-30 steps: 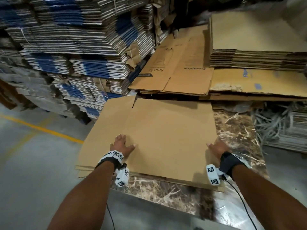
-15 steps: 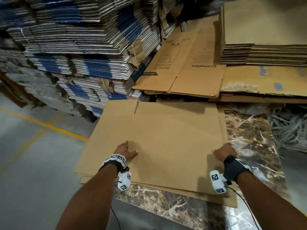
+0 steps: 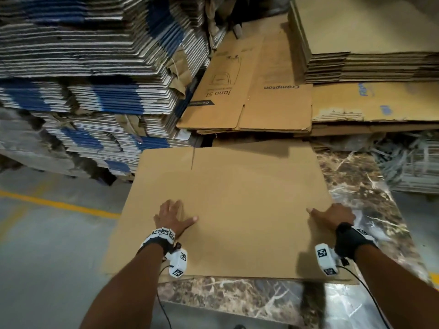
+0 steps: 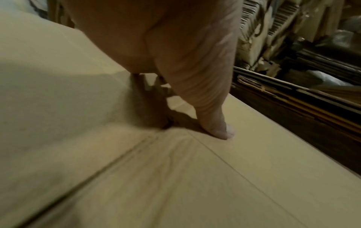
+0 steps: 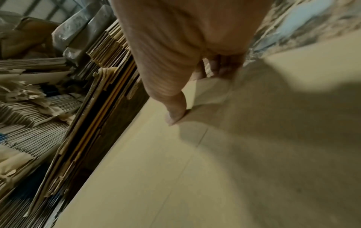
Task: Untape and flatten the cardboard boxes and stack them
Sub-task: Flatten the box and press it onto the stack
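left hand [image 3: 174, 218] presses flattened box [image 3: 237, 193], right hand [image 3: 332, 216] grips edge

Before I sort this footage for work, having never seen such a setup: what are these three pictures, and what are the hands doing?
There is no machine here: a person wears three cameras. The big picture comes from the head, looking down at both arms. The white boxes at the wrists are the other two cameras, each looking along one hand. A flattened cardboard box lies on a marble table, with tall stacks of flat cardboard behind it. The left hand lies flat on the box, fingers spread. The right hand sits at the box's right edge, thumb on top. Whether its fingers curl round the edge is hidden.
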Demonstrator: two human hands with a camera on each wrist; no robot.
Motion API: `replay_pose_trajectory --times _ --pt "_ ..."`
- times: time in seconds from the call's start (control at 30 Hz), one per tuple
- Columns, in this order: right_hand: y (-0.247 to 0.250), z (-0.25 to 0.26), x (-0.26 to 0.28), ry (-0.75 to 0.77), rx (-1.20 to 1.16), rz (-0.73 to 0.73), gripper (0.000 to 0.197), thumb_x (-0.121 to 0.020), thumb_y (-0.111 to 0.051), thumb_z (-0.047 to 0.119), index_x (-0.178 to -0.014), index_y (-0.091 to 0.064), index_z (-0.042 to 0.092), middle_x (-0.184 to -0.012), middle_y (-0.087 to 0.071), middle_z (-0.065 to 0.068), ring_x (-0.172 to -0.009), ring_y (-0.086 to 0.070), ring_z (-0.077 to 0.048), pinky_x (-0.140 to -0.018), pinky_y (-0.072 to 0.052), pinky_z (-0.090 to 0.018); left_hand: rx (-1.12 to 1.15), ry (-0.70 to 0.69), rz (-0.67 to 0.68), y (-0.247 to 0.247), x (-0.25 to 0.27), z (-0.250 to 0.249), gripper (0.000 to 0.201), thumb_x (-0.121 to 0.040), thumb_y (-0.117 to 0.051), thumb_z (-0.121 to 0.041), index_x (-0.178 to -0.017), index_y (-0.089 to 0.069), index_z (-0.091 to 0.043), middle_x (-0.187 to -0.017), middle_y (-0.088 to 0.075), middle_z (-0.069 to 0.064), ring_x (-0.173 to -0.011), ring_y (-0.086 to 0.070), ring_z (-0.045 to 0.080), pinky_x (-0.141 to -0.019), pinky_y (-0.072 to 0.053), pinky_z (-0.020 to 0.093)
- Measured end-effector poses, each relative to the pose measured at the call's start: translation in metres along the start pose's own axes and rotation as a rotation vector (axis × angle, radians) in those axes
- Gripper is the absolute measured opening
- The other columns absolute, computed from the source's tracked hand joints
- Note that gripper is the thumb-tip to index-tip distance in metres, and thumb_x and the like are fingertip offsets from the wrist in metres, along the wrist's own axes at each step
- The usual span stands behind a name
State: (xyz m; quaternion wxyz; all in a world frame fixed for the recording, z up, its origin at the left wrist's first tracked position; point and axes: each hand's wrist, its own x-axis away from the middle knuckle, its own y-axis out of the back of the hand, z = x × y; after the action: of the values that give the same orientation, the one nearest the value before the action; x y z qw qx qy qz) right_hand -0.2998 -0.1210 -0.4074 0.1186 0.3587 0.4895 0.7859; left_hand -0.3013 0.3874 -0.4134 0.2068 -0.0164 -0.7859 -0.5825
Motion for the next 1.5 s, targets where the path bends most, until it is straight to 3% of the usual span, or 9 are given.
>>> replay_pose_trajectory --times 0.13,0.27,0.5,0.73,0.97,1.2,1.3,1.37,1.5 --pt "-0.012 0.000 0.008 -0.027 0.007 -0.077 0.086 -0.077 -0.072 0.069 -0.125 -0.058 -0.001 -0.126 -0.059 -0.026 -0.115 -0.057 -0.042 -0.086 -0.046 -0.039 -0.035 0.078 0.126 0.006 -0.003 0.018 0.124 -0.061 -0.040 -0.104 -0.160 0.006 -0.045 -0.167 0.025 -0.009 -0.155 0.022 0.023 -0.121 0.007 0.064" --pt "-0.022 0.005 -0.002 -0.112 0.019 -0.069 0.103 -0.070 -0.075 0.073 -0.137 -0.046 0.000 -0.141 -0.046 -0.029 -0.132 -0.042 -0.045 -0.103 -0.042 -0.051 0.087 0.254 0.090 0.020 -0.006 0.034 0.151 -0.037 -0.038 -0.113 -0.160 0.008 -0.041 -0.167 0.027 -0.004 -0.154 0.026 0.028 -0.119 0.007 0.068" --pt "-0.029 -0.003 -0.020 -0.178 0.032 -0.049 0.118 -0.057 -0.075 0.081 -0.139 -0.047 0.002 -0.143 -0.049 -0.027 -0.133 -0.046 -0.044 -0.107 -0.045 -0.050 0.183 0.397 0.086 0.047 -0.011 0.072 0.161 -0.031 -0.052 -0.109 -0.160 0.011 -0.038 -0.167 0.029 0.003 -0.153 0.026 0.033 -0.119 0.002 0.070" --pt "-0.029 -0.025 -0.054 -0.140 0.038 0.039 0.138 -0.026 -0.052 0.101 -0.128 -0.058 0.009 -0.127 -0.064 -0.021 -0.115 -0.060 -0.040 -0.098 -0.052 -0.048 0.355 0.548 -0.015 0.054 -0.027 0.100 0.182 -0.012 -0.069 -0.099 -0.163 0.002 -0.026 -0.168 -0.008 0.014 -0.153 -0.014 0.040 -0.119 -0.023 0.065" --pt "-0.012 -0.023 -0.006 -0.052 -0.168 0.112 0.061 -0.074 -0.085 0.053 -0.101 -0.068 0.001 -0.105 -0.073 -0.018 -0.094 -0.068 -0.034 -0.087 -0.058 -0.043 0.327 0.529 -0.039 0.043 -0.031 0.112 0.167 -0.031 -0.072 -0.097 -0.162 -0.004 -0.020 -0.167 -0.013 0.015 -0.152 -0.017 0.040 -0.118 -0.026 0.065" --pt "-0.023 -0.014 0.032 -0.037 -0.093 0.164 0.073 -0.076 -0.077 0.064 -0.106 -0.067 -0.001 -0.114 -0.070 -0.018 -0.094 -0.062 -0.031 -0.074 -0.050 -0.031 0.182 0.501 -0.020 0.017 -0.036 0.083 0.115 -0.082 -0.049 -0.083 -0.162 -0.008 -0.012 -0.169 0.002 0.018 -0.156 0.005 0.036 -0.123 -0.008 0.060" --pt "-0.026 -0.004 0.053 0.004 -0.070 0.209 0.075 -0.080 -0.072 0.068 -0.112 -0.068 0.000 -0.122 -0.069 -0.018 -0.105 -0.065 -0.033 -0.083 -0.053 -0.032 0.184 0.434 0.055 0.002 -0.023 0.052 0.114 -0.085 -0.046 -0.083 -0.163 -0.001 -0.013 -0.169 0.009 0.019 -0.155 0.010 0.038 -0.123 -0.006 0.062" --pt "-0.031 0.000 0.062 0.049 -0.092 0.260 0.067 -0.077 -0.076 0.066 -0.095 -0.070 0.002 -0.117 -0.071 -0.018 -0.103 -0.067 -0.032 -0.085 -0.056 -0.035 0.174 0.403 0.105 -0.007 -0.008 0.035 0.121 -0.080 -0.049 -0.086 -0.163 0.004 -0.015 -0.169 0.013 0.018 -0.155 0.013 0.039 -0.123 -0.006 0.064" --pt "-0.040 0.002 0.079 0.126 -0.082 0.406 0.076 -0.060 -0.081 0.076 -0.088 -0.068 0.007 -0.101 -0.074 -0.013 -0.086 -0.072 -0.028 -0.071 -0.060 -0.033 0.255 0.386 0.098 -0.026 0.038 0.010 0.122 -0.077 -0.059 -0.083 -0.163 0.001 -0.020 -0.170 0.014 0.013 -0.155 0.013 0.035 -0.122 -0.007 0.065"
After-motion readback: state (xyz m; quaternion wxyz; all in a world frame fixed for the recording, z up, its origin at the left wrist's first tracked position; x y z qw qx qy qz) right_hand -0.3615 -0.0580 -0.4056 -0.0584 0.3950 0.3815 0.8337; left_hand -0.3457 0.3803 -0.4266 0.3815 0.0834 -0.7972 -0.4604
